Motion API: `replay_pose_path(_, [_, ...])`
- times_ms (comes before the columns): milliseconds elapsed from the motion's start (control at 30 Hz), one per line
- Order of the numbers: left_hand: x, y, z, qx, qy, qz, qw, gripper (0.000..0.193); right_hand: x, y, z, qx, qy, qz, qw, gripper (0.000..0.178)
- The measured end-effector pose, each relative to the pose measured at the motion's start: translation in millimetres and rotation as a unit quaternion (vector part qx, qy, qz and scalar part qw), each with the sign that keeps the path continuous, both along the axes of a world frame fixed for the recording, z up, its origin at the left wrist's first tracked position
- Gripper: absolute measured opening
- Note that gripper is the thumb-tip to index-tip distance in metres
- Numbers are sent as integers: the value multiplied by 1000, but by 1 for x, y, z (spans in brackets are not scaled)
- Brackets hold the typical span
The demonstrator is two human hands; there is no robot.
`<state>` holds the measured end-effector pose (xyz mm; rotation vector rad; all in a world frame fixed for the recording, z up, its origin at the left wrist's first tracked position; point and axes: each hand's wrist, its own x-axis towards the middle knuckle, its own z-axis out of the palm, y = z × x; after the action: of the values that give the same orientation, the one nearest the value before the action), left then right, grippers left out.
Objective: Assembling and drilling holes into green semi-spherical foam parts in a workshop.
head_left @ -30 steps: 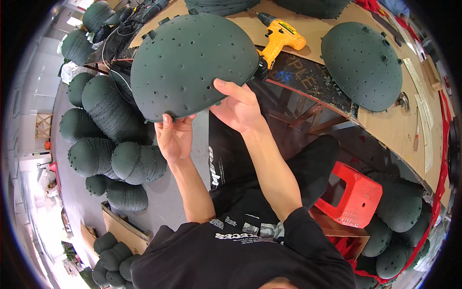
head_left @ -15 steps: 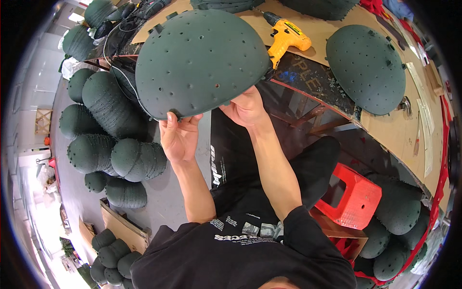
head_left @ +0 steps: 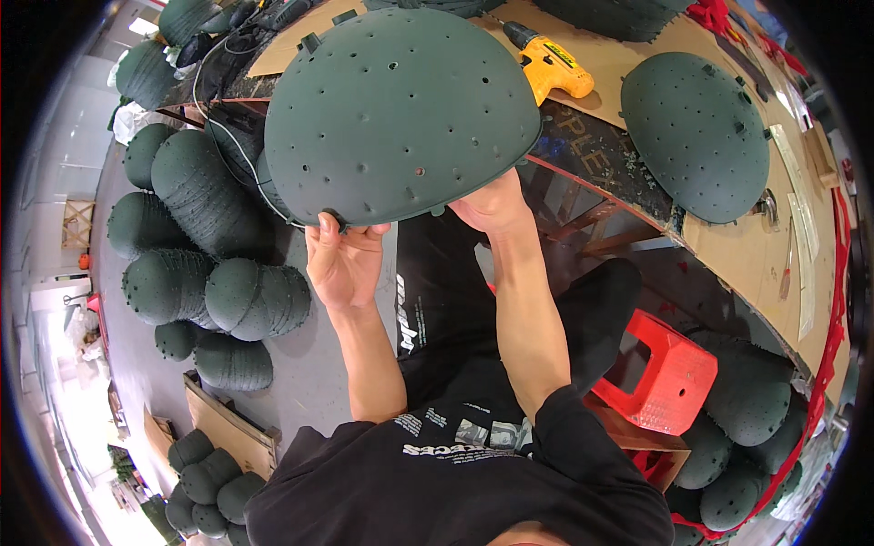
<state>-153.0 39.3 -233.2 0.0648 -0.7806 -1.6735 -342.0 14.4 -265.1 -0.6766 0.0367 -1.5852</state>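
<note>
A large dark green plastic dome shell point(head_left: 401, 118), dotted with small holes and with tabs along its rim, is held up in front of me by both hands. My left hand point(head_left: 344, 262) pinches the near left part of the rim between thumb and fingers. Farther right, my right hand point(head_left: 496, 202) grips the rim from below, its fingertips hidden behind the shell. A yellow cordless drill point(head_left: 553, 68) lies on the bench just beyond the dome, its handle partly covered. To its right rests a second green dome shell point(head_left: 696, 136), curved side up.
The cardboard-covered bench point(head_left: 728, 250) curves along the back and right. Several stacks of green shells point(head_left: 214, 196) stand on the floor at left, others point(head_left: 751, 387) at lower right. A red plastic stool point(head_left: 665, 373) stands by my right leg. A white cable point(head_left: 208, 105) hangs at the left.
The dome has shifted slightly right and turned a little in my hands. My right hand has moved right along with it, while the left keeps its pinch on the rim.
</note>
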Motion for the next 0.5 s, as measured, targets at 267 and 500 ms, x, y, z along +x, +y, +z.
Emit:
replay_pose_path(267, [-6, 3, -3, -2, 15, -34, 999, 21, 12, -3, 13, -49, -100, 50, 993, 51])
replay_pose_path(500, [-11, -4, -7, 17, 36, -56, 998, 25, 12, -18, 8, -123, -97, 79, 985, 47])
